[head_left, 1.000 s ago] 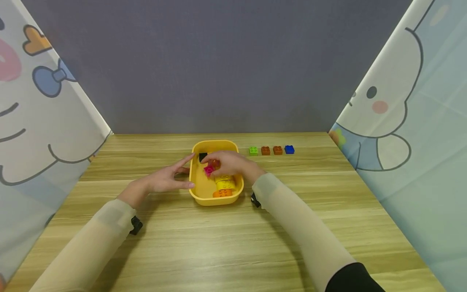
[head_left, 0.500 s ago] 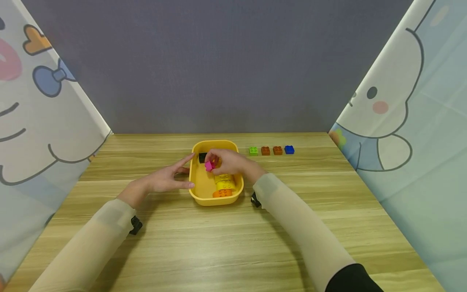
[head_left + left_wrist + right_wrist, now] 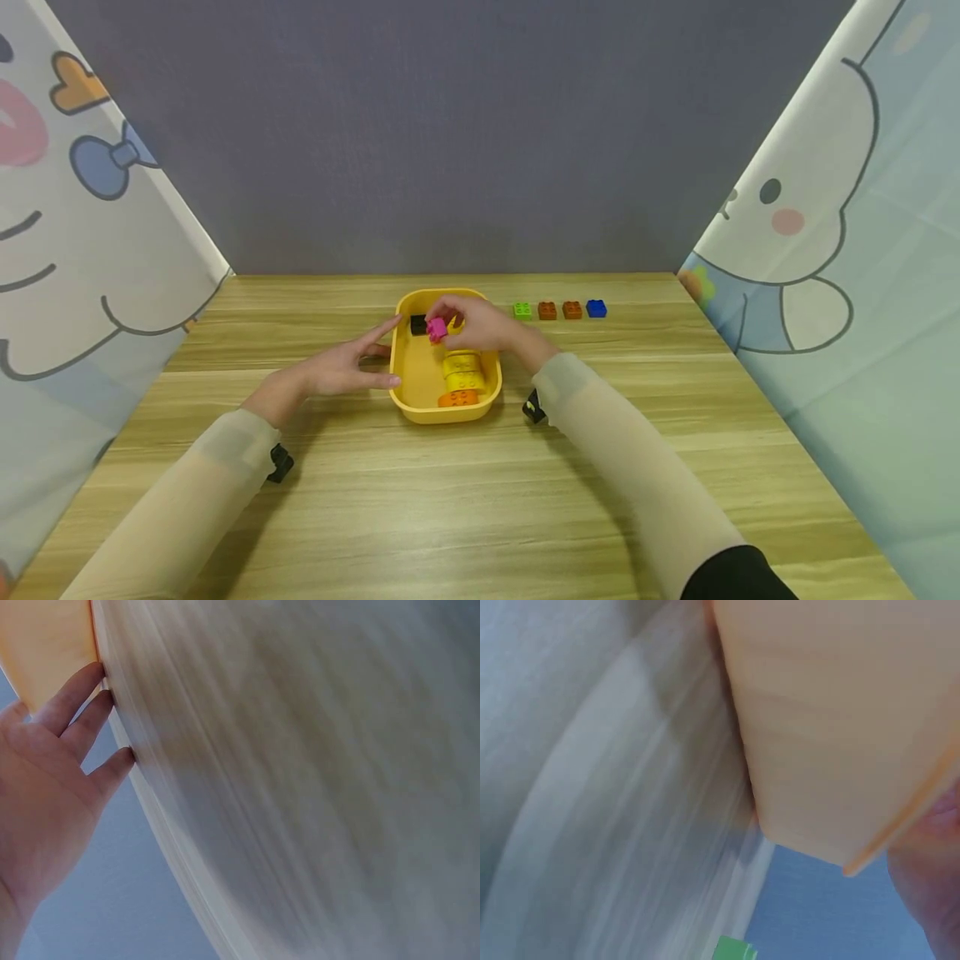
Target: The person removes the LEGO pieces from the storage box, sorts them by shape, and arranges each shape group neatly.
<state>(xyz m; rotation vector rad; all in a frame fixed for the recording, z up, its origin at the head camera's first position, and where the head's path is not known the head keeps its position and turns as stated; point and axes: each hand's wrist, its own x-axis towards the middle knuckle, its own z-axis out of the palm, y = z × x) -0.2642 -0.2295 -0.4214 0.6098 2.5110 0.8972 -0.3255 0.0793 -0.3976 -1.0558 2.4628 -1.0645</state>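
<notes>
A yellow bin (image 3: 408, 408) stands toward the back of the wooden table. My right hand (image 3: 480, 325) reaches over its right side and pinches a pink toy brick (image 3: 437, 330) between thumb and fingers, above the bin floor. My left hand (image 3: 341, 367) rests against the bin's left wall with fingers and thumb spread; the left wrist view shows straight fingertips (image 3: 94, 675) at that wall. Inside the bin lie a black brick (image 3: 417, 325), yellow bricks (image 3: 465, 381) and an orange brick (image 3: 457, 398). The right wrist view shows mostly the bin's outer wall (image 3: 817, 735).
Right of the bin, a row of bricks lies on the table: a green brick (image 3: 522, 311), two brown bricks, one of them the nearer brown brick (image 3: 547, 311), and a blue brick (image 3: 596, 308). A grey panel (image 3: 450, 167) rises behind the table; printed cloths (image 3: 810, 250) hang at both sides.
My right hand has picked the pink brick up off the bin floor and drawn it slightly up and to the right. The left hand has stayed in place.
</notes>
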